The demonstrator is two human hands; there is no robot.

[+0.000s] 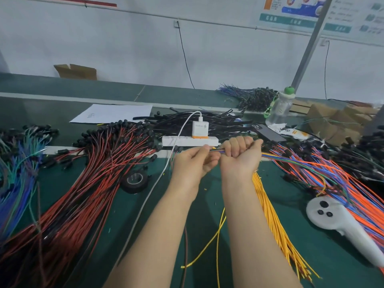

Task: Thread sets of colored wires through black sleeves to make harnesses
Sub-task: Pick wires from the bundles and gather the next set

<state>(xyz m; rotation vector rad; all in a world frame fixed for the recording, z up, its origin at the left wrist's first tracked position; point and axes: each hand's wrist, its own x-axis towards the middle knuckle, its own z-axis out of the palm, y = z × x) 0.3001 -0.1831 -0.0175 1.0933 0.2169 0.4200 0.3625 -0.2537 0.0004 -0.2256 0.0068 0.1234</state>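
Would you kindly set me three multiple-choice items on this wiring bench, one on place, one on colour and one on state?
1. The black tape roll lies: A. on the green mat, left of the left hand; B. on the wall; C. on a chair.
2. The wire fan below the right hand is: A. white; B. yellow; C. pink.
3. The right hand is: A. flat on the mat; B. empty; C. fisted round the coloured wire bundle.
Answers: 1 A, it lies on the mat; 2 B, every strand is yellow; 3 C, its fingers curl round the bundle.
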